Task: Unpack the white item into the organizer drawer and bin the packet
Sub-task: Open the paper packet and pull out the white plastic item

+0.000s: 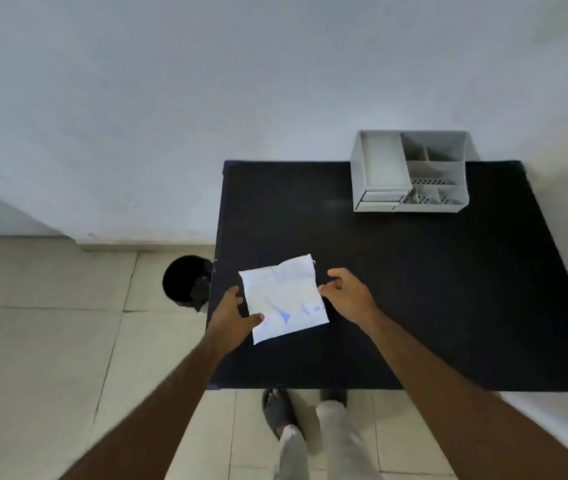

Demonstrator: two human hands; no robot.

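A white packet [282, 297] with blue print lies near the left front of the black table [414, 289]. My left hand [232, 315] grips the packet's left edge, thumb on top. At the packet's right edge my right hand [346, 289] has curled fingertips touching it; whether it grips is unclear. The white item inside is hidden. A grey organizer [410, 173] with several compartments and a shut small drawer [381, 196] at its front left stands at the table's far right. A black bin [187, 280] sits on the floor just left of the table.
A pale wall runs behind the table. The floor is beige tile. My legs and a dark sandal [275, 410] show below the table's front edge.
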